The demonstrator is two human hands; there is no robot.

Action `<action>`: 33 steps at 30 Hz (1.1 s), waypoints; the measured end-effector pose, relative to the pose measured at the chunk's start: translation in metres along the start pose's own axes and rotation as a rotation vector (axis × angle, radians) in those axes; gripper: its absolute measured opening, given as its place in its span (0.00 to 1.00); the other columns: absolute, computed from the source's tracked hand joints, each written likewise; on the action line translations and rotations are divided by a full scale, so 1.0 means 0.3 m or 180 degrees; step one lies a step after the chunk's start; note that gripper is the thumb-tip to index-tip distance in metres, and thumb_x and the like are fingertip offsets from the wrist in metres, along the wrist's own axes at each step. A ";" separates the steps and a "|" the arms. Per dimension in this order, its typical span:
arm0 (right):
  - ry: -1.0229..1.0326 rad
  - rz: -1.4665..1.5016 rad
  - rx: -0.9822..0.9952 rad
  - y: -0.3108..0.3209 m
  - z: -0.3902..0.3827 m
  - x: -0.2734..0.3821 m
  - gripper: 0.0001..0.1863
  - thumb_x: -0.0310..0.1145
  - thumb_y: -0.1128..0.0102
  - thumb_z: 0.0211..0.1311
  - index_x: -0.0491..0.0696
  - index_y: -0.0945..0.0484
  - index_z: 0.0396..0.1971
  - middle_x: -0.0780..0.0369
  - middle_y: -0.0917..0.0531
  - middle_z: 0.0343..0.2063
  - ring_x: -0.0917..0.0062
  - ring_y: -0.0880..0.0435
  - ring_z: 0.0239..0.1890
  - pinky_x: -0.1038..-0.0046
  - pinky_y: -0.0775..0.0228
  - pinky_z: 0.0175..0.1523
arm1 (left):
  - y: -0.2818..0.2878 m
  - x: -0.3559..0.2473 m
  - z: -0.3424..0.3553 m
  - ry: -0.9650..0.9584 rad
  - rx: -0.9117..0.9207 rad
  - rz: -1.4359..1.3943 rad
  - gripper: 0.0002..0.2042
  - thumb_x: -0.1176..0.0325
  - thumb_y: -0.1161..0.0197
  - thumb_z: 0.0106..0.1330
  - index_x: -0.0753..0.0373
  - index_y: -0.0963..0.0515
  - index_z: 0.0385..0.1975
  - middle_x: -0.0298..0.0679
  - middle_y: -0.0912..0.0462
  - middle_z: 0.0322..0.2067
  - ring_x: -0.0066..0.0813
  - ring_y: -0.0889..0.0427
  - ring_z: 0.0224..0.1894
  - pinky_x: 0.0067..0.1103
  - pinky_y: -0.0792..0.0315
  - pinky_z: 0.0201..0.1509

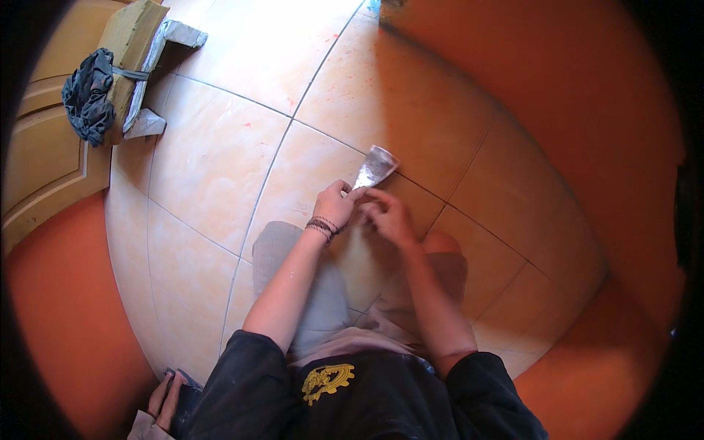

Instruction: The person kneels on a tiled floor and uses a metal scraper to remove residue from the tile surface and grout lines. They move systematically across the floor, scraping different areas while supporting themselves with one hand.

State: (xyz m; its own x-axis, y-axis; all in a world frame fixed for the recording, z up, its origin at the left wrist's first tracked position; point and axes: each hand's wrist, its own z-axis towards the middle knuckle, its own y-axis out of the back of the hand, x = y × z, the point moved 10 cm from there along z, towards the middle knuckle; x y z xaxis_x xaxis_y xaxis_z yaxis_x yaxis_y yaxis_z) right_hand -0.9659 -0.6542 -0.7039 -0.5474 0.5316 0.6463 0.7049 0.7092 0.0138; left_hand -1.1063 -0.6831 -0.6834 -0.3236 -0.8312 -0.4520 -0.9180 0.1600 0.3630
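Note:
A metal putty knife [377, 167] with a broad, pale-smeared blade points up and away from me, just above the tiled floor. My left hand [336, 205], with braided bands round its wrist, is closed around its handle, which is mostly hidden by the fingers. Close by on the right is my right hand [389, 218]. Its fingers are bent but apart and slightly blurred, with the fingertips at the base of the blade near the left thumb. I see nothing held in it.
Orange walls [579, 125] stand to the right and lower left. At the upper left, a paint-spattered wooden stand [136, 73] with a dark cloth [89, 95] on it is beside a wooden door [55, 165]. Red specks dot the tiles [213, 139]. A bare foot [167, 400] shows at lower left.

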 end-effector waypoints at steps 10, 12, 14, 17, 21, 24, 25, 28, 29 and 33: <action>-0.1004 -0.2675 -0.1721 0.358 0.187 0.213 0.69 0.60 0.29 0.37 0.53 0.73 0.68 0.37 0.77 0.64 0.40 0.77 0.67 0.38 0.72 0.66 | 0.353 0.078 -0.108 -0.0756 -0.1298 0.1461 0.25 0.69 0.44 0.62 0.51 0.37 0.61 0.48 0.26 0.32 0.48 0.22 0.37 0.38 0.26 0.40; -0.1545 -0.2520 -0.1555 0.332 0.217 0.216 0.75 0.63 0.29 0.35 0.53 0.83 0.66 0.38 0.84 0.63 0.40 0.86 0.66 0.35 0.80 0.64 | 0.425 0.134 -0.112 -0.0621 -0.1460 0.1674 0.25 0.69 0.47 0.63 0.51 0.39 0.63 0.49 0.26 0.32 0.49 0.21 0.32 0.38 0.26 0.37; -0.1595 -0.2400 -0.1531 0.341 0.227 0.217 0.76 0.63 0.29 0.34 0.54 0.86 0.65 0.38 0.84 0.63 0.41 0.87 0.66 0.37 0.82 0.64 | 0.447 0.173 -0.100 -0.0545 -0.1359 0.1754 0.25 0.69 0.48 0.64 0.51 0.39 0.63 0.51 0.25 0.31 0.50 0.21 0.31 0.39 0.26 0.36; -0.1789 -0.2391 -0.1576 0.355 0.222 0.199 0.77 0.63 0.28 0.34 0.55 0.87 0.64 0.39 0.84 0.63 0.42 0.87 0.66 0.39 0.82 0.65 | 0.476 0.174 -0.059 -0.0398 -0.1190 0.2081 0.23 0.66 0.52 0.66 0.52 0.39 0.63 0.54 0.23 0.31 0.51 0.20 0.30 0.39 0.25 0.35; -0.1740 -0.2476 -0.1554 0.309 0.226 0.208 0.77 0.62 0.27 0.33 0.57 0.87 0.65 0.41 0.85 0.63 0.44 0.87 0.66 0.42 0.82 0.67 | 0.621 0.034 0.106 -0.0682 -0.1288 0.2326 0.25 0.66 0.52 0.65 0.50 0.40 0.64 0.53 0.23 0.28 0.52 0.20 0.29 0.40 0.25 0.35; -0.1900 -0.2425 -0.1595 0.351 0.225 0.196 0.77 0.62 0.27 0.33 0.58 0.87 0.65 0.42 0.84 0.64 0.46 0.86 0.67 0.43 0.81 0.67 | 0.554 0.037 0.082 -0.0605 -0.1139 0.2455 0.24 0.66 0.51 0.65 0.50 0.39 0.63 0.54 0.23 0.27 0.53 0.21 0.28 0.40 0.25 0.34; -0.1930 -0.2439 -0.1598 0.349 0.224 0.196 0.77 0.63 0.27 0.33 0.58 0.87 0.65 0.42 0.84 0.64 0.47 0.86 0.67 0.44 0.81 0.68 | 0.522 0.059 0.057 -0.0487 -0.1071 0.2505 0.24 0.66 0.51 0.65 0.50 0.39 0.63 0.54 0.22 0.26 0.53 0.21 0.27 0.41 0.25 0.34; -0.1978 -0.2475 -0.1582 0.339 0.228 0.198 0.77 0.63 0.27 0.32 0.58 0.87 0.65 0.42 0.84 0.64 0.47 0.86 0.68 0.44 0.81 0.68 | 0.548 0.041 0.109 -0.0426 -0.1197 0.2269 0.23 0.66 0.52 0.65 0.52 0.38 0.61 0.57 0.21 0.27 0.54 0.20 0.28 0.41 0.25 0.34; -0.1946 -0.2477 -0.1602 0.340 0.217 0.212 0.77 0.63 0.27 0.33 0.58 0.87 0.65 0.42 0.84 0.64 0.47 0.86 0.68 0.44 0.81 0.68 | 0.585 -0.004 0.116 -0.0525 -0.1356 0.2180 0.23 0.67 0.52 0.65 0.53 0.38 0.62 0.57 0.21 0.27 0.54 0.20 0.28 0.41 0.25 0.34; -0.1929 -0.2514 -0.1604 0.340 0.213 0.229 0.76 0.63 0.28 0.33 0.58 0.86 0.65 0.42 0.84 0.64 0.46 0.85 0.68 0.43 0.80 0.68 | 0.556 0.044 0.095 -0.0532 -0.1364 0.2191 0.23 0.67 0.53 0.65 0.53 0.39 0.62 0.57 0.21 0.27 0.55 0.20 0.28 0.42 0.26 0.34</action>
State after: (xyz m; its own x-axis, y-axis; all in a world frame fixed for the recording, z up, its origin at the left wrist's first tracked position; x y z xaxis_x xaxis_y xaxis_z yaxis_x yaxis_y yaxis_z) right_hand -0.9603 -0.5158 -0.7069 -0.9553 0.2501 -0.1579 0.0889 0.7519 0.6532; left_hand -1.2702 -0.6522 -0.6520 -0.8423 -0.5259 -0.1179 -0.3458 0.3595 0.8667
